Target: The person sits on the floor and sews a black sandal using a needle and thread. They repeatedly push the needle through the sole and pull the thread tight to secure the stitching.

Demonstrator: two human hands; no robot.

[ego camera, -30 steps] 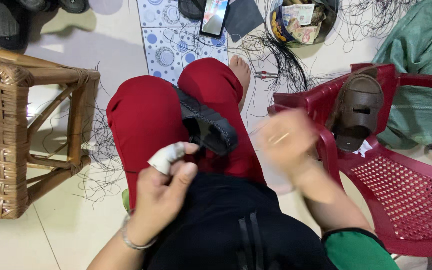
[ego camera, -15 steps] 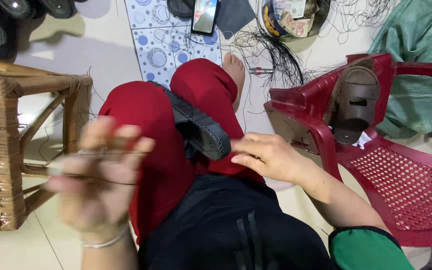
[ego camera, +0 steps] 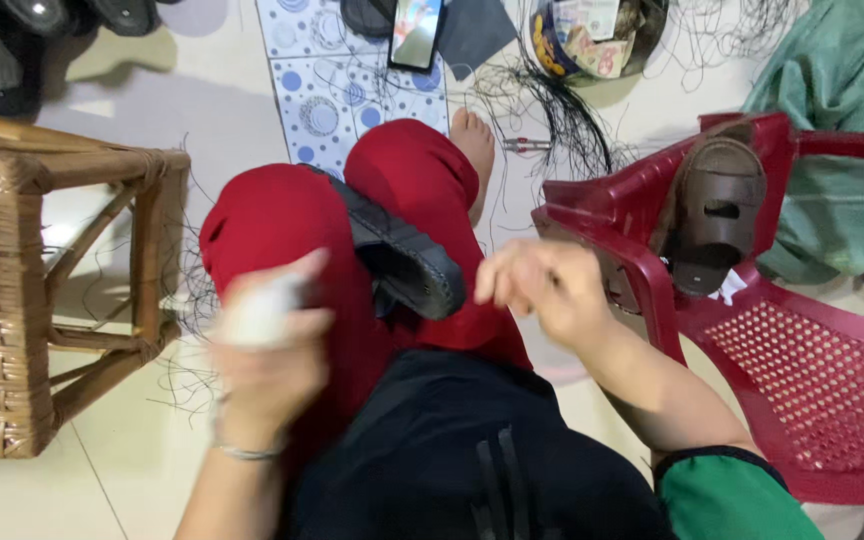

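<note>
The left hand point(ego camera: 267, 345), blurred, is raised over the lap with a white wrap on one finger — its grasp I cannot tell. The right hand point(ego camera: 542, 290) hovers with curled fingers, seemingly pinching something fine. The dark sandal point(ego camera: 397, 255) lies wedged between red-trousered knees — likely steadied for stitching. Beyond, black threads point(ego camera: 552, 110) scatter.

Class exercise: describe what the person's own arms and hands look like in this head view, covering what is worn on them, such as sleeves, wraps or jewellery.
The left hand is motion-blurred, with a white wrap on one finger and a thin silvery bangle at the wrist. The forearm is bare. The right hand wears nothing; that arm is bare up to a green sleeve with a dark edge.
</note>
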